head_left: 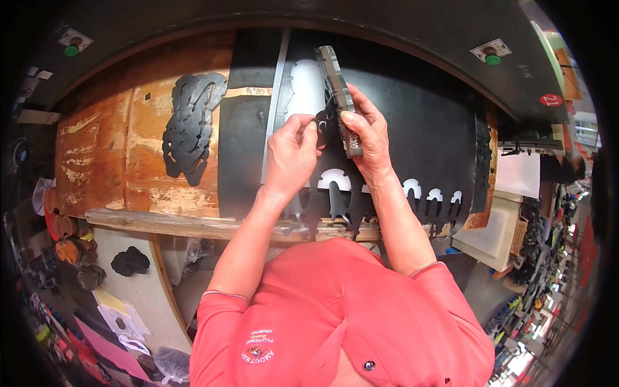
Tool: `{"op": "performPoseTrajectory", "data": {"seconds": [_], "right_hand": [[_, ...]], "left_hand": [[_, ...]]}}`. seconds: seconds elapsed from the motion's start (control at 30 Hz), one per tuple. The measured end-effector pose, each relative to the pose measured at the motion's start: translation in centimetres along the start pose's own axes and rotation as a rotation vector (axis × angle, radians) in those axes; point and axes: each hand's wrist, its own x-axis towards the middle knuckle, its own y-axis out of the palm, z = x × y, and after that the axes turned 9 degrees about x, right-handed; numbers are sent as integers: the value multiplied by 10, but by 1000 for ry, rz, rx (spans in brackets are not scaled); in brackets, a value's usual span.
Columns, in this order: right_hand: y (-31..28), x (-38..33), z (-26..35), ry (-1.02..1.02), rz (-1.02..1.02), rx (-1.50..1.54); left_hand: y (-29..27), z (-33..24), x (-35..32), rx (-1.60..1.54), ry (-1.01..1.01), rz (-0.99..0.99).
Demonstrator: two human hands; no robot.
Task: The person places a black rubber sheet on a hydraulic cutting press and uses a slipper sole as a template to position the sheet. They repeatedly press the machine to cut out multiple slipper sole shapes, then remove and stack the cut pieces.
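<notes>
My right hand (369,134) grips a thick metal cutting die (336,74), tipped up on edge above the work surface, with the thumb on its near side. Against the die's left side my left hand (290,153) is closed, its thumb and fingertips pinching a small dark piece (324,122) whose shape is mostly hidden. Beneath both hands lies a black sheet (419,129). Pale cut-out openings show in it: a long one (304,87) behind my left hand and several arched ones (335,179) along the near edge, where the sheet hangs in strips.
A stack of cut black pieces (193,122) lies on the worn wooden board (103,145) at left. A dark machine beam (284,14) with green buttons (493,59) spans the far side. A wooden rail (161,222) edges the near side. Black scrap (131,261) rests lower left.
</notes>
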Motion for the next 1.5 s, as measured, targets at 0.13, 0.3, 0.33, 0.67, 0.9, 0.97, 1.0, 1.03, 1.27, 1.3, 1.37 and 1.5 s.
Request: {"op": "performPoseTrajectory", "data": {"seconds": [0.13,0.3,0.33,0.67,0.9,0.97,1.0,1.03,1.27,1.3,1.37,1.5], "right_hand": [[0,0,-2,-6,-21,39],[-1,0,1,-36,17,-33],[-1,1,2,-41,28,-33],[2,-1,5,-14,25,-61],[2,-1,5,-31,26,-65],[2,-1,3,-44,12,-38],[2,-1,2,-49,28,-25],[1,0,1,-46,48,-13],[-6,-4,24,24,-40,-63],[-8,-9,29,-17,-41,-134],[-9,-13,35,-162,-39,-359],[-10,-19,29,-350,-114,-890]], "left_hand": [[9,8,1,274,404,-152],[-32,21,2,463,344,-370],[-49,24,2,480,320,-418],[-160,28,-27,282,-166,-665],[-168,35,-34,338,-242,-715],[-172,29,-36,810,-12,-825],[-170,24,-35,1028,28,-852],[-164,19,-35,914,1,-883],[-58,11,-20,874,568,-197],[-42,16,-21,947,572,-150],[-33,25,-23,998,583,-117],[-35,40,-22,944,605,-112]]}}
